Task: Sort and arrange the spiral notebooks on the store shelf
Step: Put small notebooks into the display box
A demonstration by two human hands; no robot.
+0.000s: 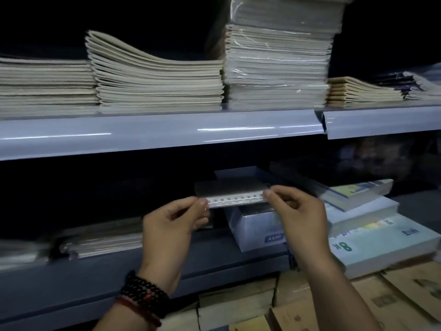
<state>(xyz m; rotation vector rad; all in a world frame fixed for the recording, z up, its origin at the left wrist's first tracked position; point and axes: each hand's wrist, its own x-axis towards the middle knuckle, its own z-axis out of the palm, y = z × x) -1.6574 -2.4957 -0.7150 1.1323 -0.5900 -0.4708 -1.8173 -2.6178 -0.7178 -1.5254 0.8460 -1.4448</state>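
A small dark spiral notebook (232,191) in clear wrap is held level in front of the lower shelf, its wire binding facing me. My left hand (174,223) pinches its left end between thumb and fingers. My right hand (296,211) pinches its right end the same way. Right under the notebook stands a stack of similar wrapped notebooks (253,223) with a blue label on its front. Another dark notebook (241,173) lies behind and slightly above, deeper in the shelf.
The upper shelf (155,134) carries several piles of pale exercise books (157,84) and a tall wrapped pile (279,56). Wrapped books (100,240) lie at lower left. Paper packs (372,237) are stacked at lower right, cardboard boxes (238,304) below.
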